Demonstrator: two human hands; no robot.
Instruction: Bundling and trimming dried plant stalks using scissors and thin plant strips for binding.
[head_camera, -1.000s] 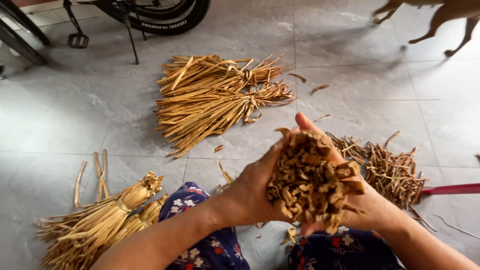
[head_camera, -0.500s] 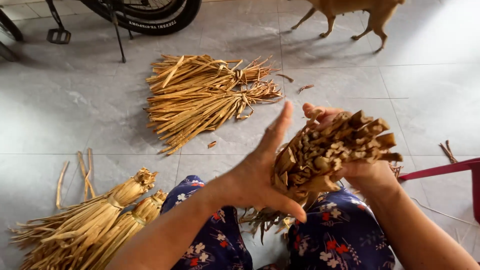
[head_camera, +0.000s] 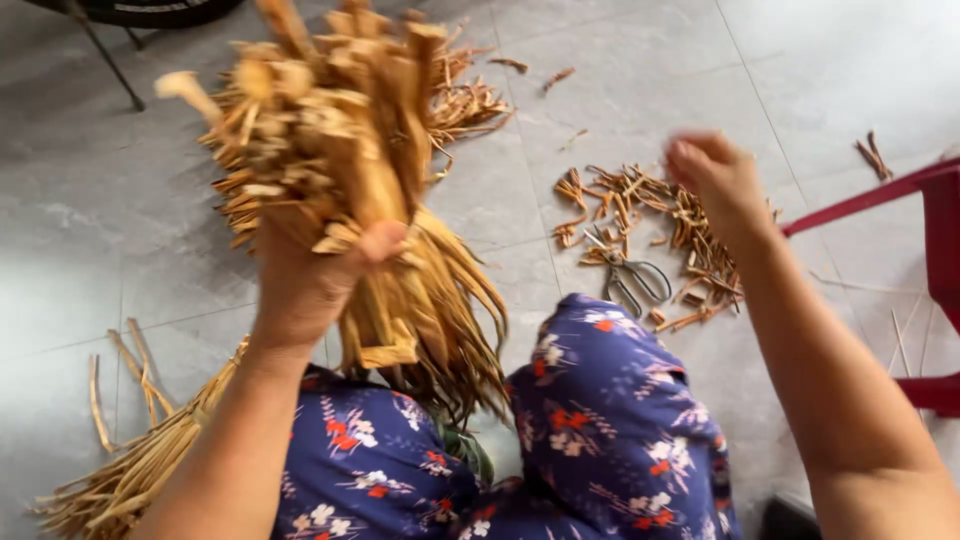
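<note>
Scissors (head_camera: 632, 277) lie on floor (head_camera: 60, 250) among cut scraps (head_camera: 690, 250), right of raised bundle (head_camera: 340, 150); chair (head_camera: 930, 270) at far right.

Soft, even daylight fills the scene, bright without harsh glare; the grey floor (head_camera: 620, 80) gives only a dull sheen toward the upper right of the frame. Shadows are faint and diffuse, darkest under the bundle (head_camera: 340, 150) at centre. Motion blur smears the right hand (head_camera: 715, 180) in the upper right and softens the bundle's top in the upper left. The left hand (head_camera: 310, 280) is slightly soft, while the scissors (head_camera: 630, 275) and floral cloth (head_camera: 600, 420) read sharper.
</note>
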